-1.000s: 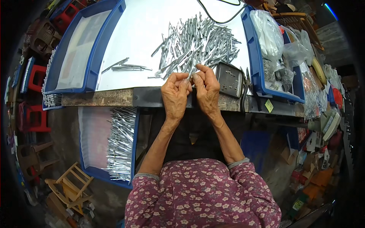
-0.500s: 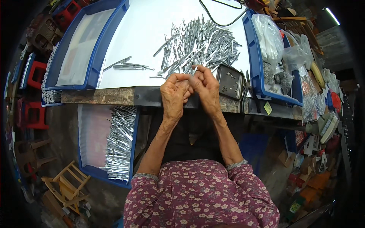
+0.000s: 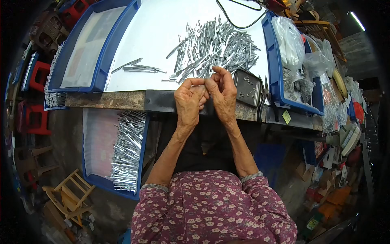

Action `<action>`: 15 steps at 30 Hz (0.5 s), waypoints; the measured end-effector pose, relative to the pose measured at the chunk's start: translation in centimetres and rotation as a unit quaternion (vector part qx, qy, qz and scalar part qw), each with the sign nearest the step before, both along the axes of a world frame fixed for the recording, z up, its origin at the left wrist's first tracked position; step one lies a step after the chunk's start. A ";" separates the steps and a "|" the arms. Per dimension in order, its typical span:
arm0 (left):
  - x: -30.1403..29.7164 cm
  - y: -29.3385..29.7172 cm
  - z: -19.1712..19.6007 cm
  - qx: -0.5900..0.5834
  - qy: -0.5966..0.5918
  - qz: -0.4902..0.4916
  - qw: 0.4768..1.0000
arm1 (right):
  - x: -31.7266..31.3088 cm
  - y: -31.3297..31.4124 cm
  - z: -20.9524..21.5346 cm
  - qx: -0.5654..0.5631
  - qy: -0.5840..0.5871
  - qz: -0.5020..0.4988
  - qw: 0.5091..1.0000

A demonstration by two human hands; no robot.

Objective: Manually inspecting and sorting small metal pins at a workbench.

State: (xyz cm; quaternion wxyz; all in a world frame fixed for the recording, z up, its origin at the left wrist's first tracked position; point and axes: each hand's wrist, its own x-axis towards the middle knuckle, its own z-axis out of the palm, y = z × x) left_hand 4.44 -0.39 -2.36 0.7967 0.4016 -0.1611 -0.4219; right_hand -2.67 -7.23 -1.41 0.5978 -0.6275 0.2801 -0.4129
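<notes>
White sheeting covers the bench point(image 3: 162, 36), whose worn front edge runs left to right just beyond the person's hands. Head view: a heap of grey metal strips point(image 3: 215, 49) lies on the sheeting toward the far right part of the bench. A smaller group of strips point(image 3: 136, 67) lies apart from it, nearer the front edge. The left hand point(image 3: 189, 101) and the right hand point(image 3: 221, 91) are raised together over the front edge, fingertips touching. Both are pinched shut around a small piece between them; what the piece is cannot be told. A dark metal block point(image 3: 247, 86) sits just right of the right hand at the front edge. A blue tray point(image 3: 87, 49) occupies the left end of the bench. Another blue tray point(image 3: 284, 81) with clear bags stands at the right end. Below the bench, a lower blue tray point(image 3: 93, 146) holds a row of finished strips point(image 3: 128, 150).
</notes>
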 end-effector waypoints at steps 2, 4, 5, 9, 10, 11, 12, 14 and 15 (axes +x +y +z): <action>-0.1 -0.1 -0.1 0.002 -0.005 0.005 1.000 | 0.2 0.0 -0.1 -0.041 0.016 0.002 0.999; -0.3 -0.1 -0.2 -0.001 -0.032 0.003 0.999 | 0.1 0.1 -0.2 -0.060 0.019 -0.009 0.998; -0.4 -0.1 -0.2 0.003 -0.046 0.005 0.999 | 0.2 0.1 -0.3 -0.095 0.041 -0.033 0.994; -0.6 -0.3 -0.4 0.020 -0.095 0.026 0.995 | 0.9 -0.1 -1.0 -0.136 0.075 -0.069 0.985; -0.6 -0.3 -0.4 0.039 -0.122 0.035 0.991 | 1.0 -0.1 -1.2 -0.127 0.079 -0.080 0.986; -0.7 -0.3 -0.5 0.057 -0.146 0.043 0.987 | 1.1 -0.1 -1.4 -0.127 0.078 -0.079 0.986; -0.8 -0.4 -0.5 0.059 -0.148 0.043 0.986 | 1.2 -0.2 -1.5 -0.164 0.093 -0.096 0.977; -0.9 -0.5 -0.6 0.057 -0.210 0.084 0.973 | 1.3 -0.3 -1.7 -0.200 0.108 -0.114 0.967; -0.9 -0.6 -0.6 0.066 -0.206 0.082 0.973 | 1.4 -0.4 -1.8 -0.238 0.124 -0.132 0.954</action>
